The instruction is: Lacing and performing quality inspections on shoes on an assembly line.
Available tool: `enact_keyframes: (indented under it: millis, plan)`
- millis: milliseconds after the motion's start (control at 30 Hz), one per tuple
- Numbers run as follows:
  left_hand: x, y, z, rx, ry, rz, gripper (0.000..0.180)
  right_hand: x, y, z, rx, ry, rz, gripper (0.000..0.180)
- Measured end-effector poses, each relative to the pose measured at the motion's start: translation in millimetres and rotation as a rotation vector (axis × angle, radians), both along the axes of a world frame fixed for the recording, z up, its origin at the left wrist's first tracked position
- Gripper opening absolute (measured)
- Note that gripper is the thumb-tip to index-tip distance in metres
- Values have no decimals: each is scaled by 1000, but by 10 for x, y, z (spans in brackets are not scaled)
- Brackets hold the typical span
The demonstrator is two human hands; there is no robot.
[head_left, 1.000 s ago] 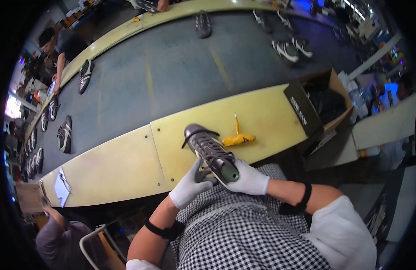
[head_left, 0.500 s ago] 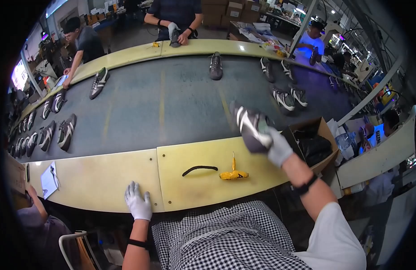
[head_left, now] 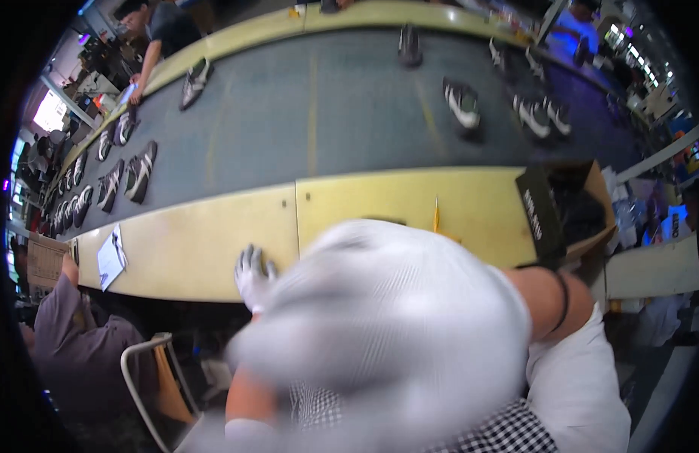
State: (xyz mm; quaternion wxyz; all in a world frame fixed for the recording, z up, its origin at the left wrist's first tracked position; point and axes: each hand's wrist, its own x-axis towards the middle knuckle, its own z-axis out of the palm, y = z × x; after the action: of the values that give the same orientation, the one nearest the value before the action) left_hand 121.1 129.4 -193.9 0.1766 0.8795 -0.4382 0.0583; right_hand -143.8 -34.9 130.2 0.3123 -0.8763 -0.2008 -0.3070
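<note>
Here the right hand (head_left: 387, 317) is filling the lower middle of the view as a white, gloved blur close to the camera, and I cannot tell whether its fingers are spread or closed on anything. The left hand (head_left: 253, 275), gloved too, is resting with fingers spread and empty on the yellow bench (head_left: 198, 249). The nearest shoe (head_left: 462, 104) is lying well away on the grey belt (head_left: 327, 113). A yellow tool (head_left: 435, 215) is peeking out just beyond the blur, beside an open cardboard box (head_left: 568, 208). Judging by this, keeping the left hand planted flat is steadying the body well.
</note>
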Motion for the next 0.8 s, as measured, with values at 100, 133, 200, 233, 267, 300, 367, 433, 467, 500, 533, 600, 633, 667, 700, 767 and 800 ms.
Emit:
enact_keyframes:
  millis: [100, 133, 200, 233, 267, 300, 367, 433, 467, 500, 533, 600, 633, 667, 700, 767, 800]
  plan:
    - [35, 8, -23, -161, -94, 10, 32, -106, 117, 135, 53, 162, -47, 31]
    - [33, 39, -6, -82, -47, 3, 34, -133, 155, 145, 39, 214, -59, 29]
    - [26, 51, 42, -117, -83, -1, 35, -192, 231, 161, 30, 268, -68, 25]
    - [26, 41, 70, -25, -38, 22, 35, -222, 239, 179, 36, 290, -71, 24]
    - [9, 43, 89, -45, -41, 25, 35, -242, 264, 164, 24, 310, -76, 22]
    - [1, 26, 112, -135, -97, 13, 34, -263, 262, 174, 30, 321, -84, 20]
    - [-15, -2, 148, -74, -37, 27, 33, -301, 249, 160, 33, 337, -101, 17]
    - [-24, -6, 164, -127, -34, 58, 33, -359, 257, 125, 40, 335, -121, 13]
    - [-20, 4, 164, -138, -42, 45, 34, -398, 277, 109, 29, 339, -120, 11]
    - [-21, 4, 150, -96, -25, 38, 34, -444, 285, 75, 36, 351, -127, 10]
    - [-5, 8, 146, -76, -17, 36, 34, -490, 288, 41, 41, 355, -134, 8]
    - [3, 16, 134, -97, -42, 67, 34, -598, 312, 10, 67, 359, -160, 6]
    - [2, 19, 131, -130, -100, 40, 32, -643, 331, 19, 92, 363, -190, 6]
    - [-9, 18, 120, -128, -98, 28, 31, -682, 372, 33, 111, 366, -221, 6]
    - [-24, -1, 106, -135, -93, 31, 31, -689, 387, 41, 146, 376, -273, 6]
    - [-61, -20, 87, -156, -66, 49, 31, -658, 438, 56, 288, 404, -408, 9]
    - [-90, -18, 73, -148, -37, 64, 30, -623, 443, 6, 409, 382, -476, 10]
